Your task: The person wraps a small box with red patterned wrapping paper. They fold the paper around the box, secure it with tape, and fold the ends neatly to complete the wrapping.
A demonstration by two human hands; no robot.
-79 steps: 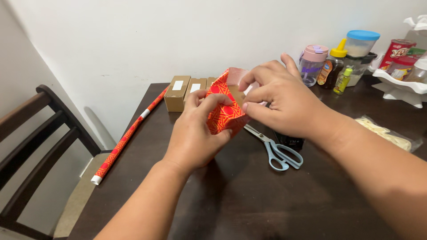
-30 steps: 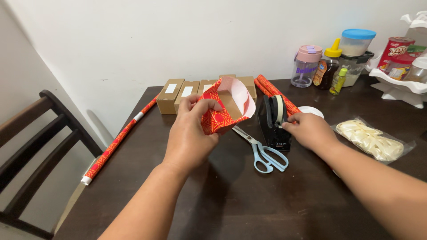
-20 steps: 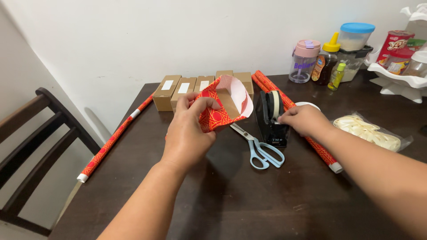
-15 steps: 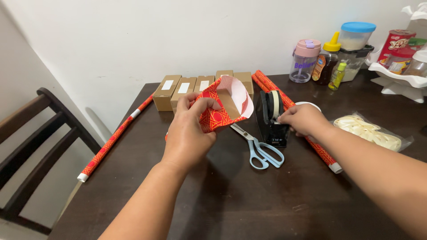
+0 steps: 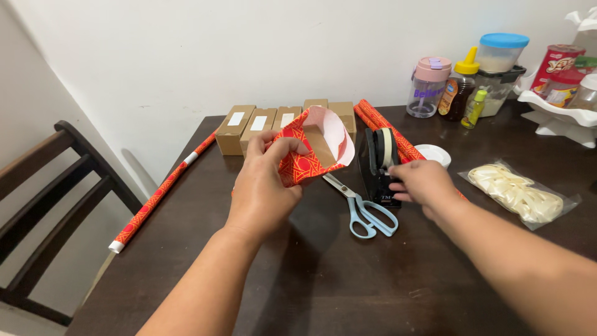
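My left hand [image 5: 264, 180] grips a small cardboard box partly wrapped in red patterned paper [image 5: 309, 149]. The paper's white inner flap stands open at the right end, and the box's brown side shows inside. My right hand [image 5: 423, 185] rests against the front of a black tape dispenser [image 5: 380, 167], fingers curled at its cutting edge. Whether a strip of tape is pinched between the fingers I cannot make out. Blue-handled scissors [image 5: 364, 210] lie on the dark table between my hands.
Several small brown boxes [image 5: 252, 124] line the back edge. A red paper roll [image 5: 160, 194] lies at the left, more rolls [image 5: 398, 138] behind the dispenser. A bagged white item [image 5: 519, 194], a white lid [image 5: 433, 154], bottles and jars [image 5: 463, 87] sit at the right. A chair [image 5: 43, 205] stands left.
My right hand has left the wrapped box and moved right to the tape dispenser. My left hand keeps holding the box, whose paper flap now stands open.
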